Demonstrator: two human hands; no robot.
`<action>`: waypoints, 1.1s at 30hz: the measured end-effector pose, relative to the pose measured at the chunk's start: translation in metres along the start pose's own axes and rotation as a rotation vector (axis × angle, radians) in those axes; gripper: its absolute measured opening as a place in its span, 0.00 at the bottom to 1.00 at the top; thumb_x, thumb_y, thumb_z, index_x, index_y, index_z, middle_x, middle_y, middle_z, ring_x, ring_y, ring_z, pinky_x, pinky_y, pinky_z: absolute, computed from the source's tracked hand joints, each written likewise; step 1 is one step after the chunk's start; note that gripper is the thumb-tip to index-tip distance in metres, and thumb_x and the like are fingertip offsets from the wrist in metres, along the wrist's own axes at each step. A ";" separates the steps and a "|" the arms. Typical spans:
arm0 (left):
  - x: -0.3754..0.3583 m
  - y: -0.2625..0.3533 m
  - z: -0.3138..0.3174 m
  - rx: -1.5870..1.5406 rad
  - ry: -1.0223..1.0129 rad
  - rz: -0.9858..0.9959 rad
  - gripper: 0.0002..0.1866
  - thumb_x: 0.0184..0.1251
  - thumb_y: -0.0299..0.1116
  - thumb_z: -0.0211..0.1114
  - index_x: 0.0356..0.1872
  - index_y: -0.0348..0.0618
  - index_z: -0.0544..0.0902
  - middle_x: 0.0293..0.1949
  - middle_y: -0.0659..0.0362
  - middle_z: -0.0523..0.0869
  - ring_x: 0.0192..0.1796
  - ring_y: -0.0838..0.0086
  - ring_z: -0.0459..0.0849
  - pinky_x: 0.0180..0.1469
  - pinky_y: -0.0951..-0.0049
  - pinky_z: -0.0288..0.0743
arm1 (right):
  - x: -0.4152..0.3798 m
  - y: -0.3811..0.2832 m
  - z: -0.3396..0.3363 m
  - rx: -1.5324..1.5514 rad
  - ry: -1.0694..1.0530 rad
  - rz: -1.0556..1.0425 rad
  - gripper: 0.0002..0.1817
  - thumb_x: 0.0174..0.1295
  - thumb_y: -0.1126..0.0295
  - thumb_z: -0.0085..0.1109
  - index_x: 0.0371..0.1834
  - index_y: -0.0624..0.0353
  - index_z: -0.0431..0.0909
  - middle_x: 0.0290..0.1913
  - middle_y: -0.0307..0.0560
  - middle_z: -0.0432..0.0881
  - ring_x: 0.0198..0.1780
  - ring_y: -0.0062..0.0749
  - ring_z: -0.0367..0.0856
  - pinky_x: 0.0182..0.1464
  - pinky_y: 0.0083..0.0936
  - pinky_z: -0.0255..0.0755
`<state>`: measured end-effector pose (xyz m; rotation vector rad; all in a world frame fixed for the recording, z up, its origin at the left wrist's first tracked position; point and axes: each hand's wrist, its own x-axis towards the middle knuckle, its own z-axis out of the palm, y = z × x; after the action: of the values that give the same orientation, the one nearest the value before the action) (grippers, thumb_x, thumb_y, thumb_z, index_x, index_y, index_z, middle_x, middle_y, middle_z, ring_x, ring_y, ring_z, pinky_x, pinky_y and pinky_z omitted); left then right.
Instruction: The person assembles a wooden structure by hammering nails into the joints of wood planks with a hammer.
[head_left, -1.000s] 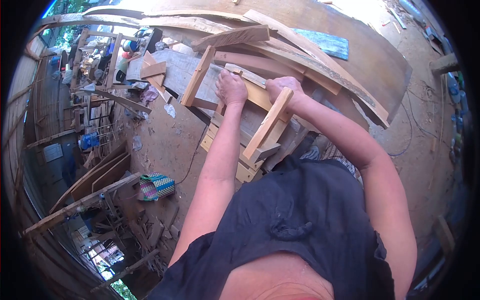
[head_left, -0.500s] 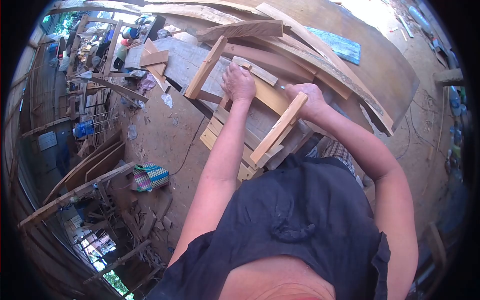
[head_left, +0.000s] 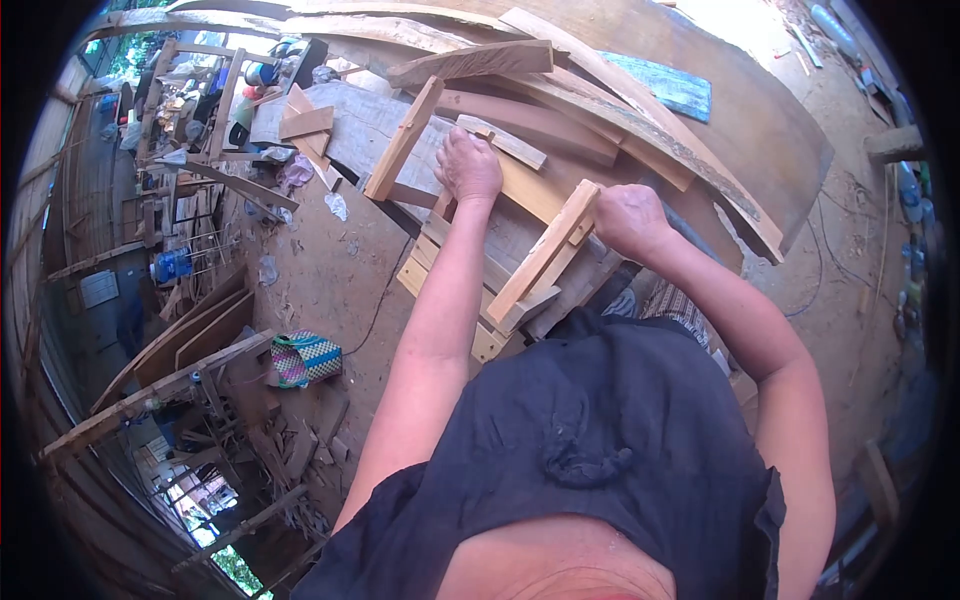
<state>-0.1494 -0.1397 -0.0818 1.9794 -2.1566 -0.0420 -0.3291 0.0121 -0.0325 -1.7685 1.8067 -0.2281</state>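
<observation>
A light wooden frame [head_left: 548, 255] with two upright posts rests on a grey plank bench [head_left: 375, 125]. My left hand [head_left: 468, 165] is closed on the frame's far side, beside a short wooden strip [head_left: 515, 148]. My right hand [head_left: 630, 222] forms a fist just right of the nearer post, its knuckles close to the post's top. Whatever that fist holds is hidden by the fingers and the post. A yellowish board [head_left: 532, 190] spans the space between the two hands.
Long rough-edged planks [head_left: 640, 120] lie beyond the frame, with a bluish board [head_left: 660, 85] on top. Wood offcuts [head_left: 308, 122] sit at the bench's left end. A woven basket [head_left: 305, 358] stands on the dirt floor, near scrap wood [head_left: 305, 450]. A cord [head_left: 375, 310] crosses the floor.
My right hand has drawn back to the right, toward my body. The small metallic tip seen at its left side is now out of sight. My left hand keeps its hold.
</observation>
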 end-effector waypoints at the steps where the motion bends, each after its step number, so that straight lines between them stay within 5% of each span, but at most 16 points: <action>1: 0.000 0.000 0.001 0.007 0.001 0.001 0.15 0.62 0.38 0.48 0.46 0.42 0.70 0.48 0.49 0.75 0.53 0.52 0.72 0.52 0.48 0.63 | 0.003 0.000 0.002 0.000 0.000 0.001 0.10 0.50 0.68 0.52 0.30 0.60 0.81 0.31 0.56 0.82 0.36 0.48 0.82 0.40 0.38 0.76; 9: 0.001 -0.005 0.004 -0.004 0.031 0.052 0.15 0.62 0.38 0.47 0.47 0.43 0.69 0.48 0.49 0.75 0.53 0.52 0.72 0.52 0.48 0.63 | 0.081 -0.039 0.008 0.055 0.112 -0.066 0.10 0.47 0.70 0.53 0.29 0.62 0.82 0.32 0.56 0.82 0.38 0.47 0.83 0.39 0.37 0.77; 16: 0.000 -0.001 0.003 -0.003 0.039 0.002 0.13 0.60 0.37 0.50 0.43 0.42 0.69 0.45 0.51 0.75 0.52 0.55 0.72 0.51 0.50 0.63 | 0.023 -0.007 0.010 0.065 0.117 -0.051 0.09 0.49 0.70 0.52 0.28 0.59 0.82 0.31 0.53 0.82 0.38 0.46 0.82 0.39 0.37 0.76; 25: 0.002 0.000 -0.004 -0.008 -0.002 0.022 0.14 0.62 0.38 0.48 0.45 0.42 0.69 0.47 0.48 0.75 0.52 0.51 0.72 0.51 0.47 0.63 | 0.085 -0.036 0.012 0.043 0.109 -0.052 0.10 0.47 0.72 0.50 0.29 0.61 0.82 0.33 0.56 0.83 0.39 0.46 0.82 0.40 0.38 0.76; 33: -0.001 -0.002 0.003 -0.028 0.035 0.006 0.14 0.62 0.38 0.48 0.45 0.42 0.69 0.47 0.49 0.75 0.53 0.52 0.72 0.52 0.48 0.63 | 0.028 -0.009 0.008 0.049 0.061 -0.033 0.10 0.48 0.71 0.51 0.30 0.60 0.81 0.33 0.55 0.83 0.38 0.46 0.82 0.40 0.38 0.76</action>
<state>-0.1483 -0.1396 -0.0853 1.9431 -2.1287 -0.0364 -0.3158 -0.0131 -0.0420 -1.7759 1.7994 -0.3401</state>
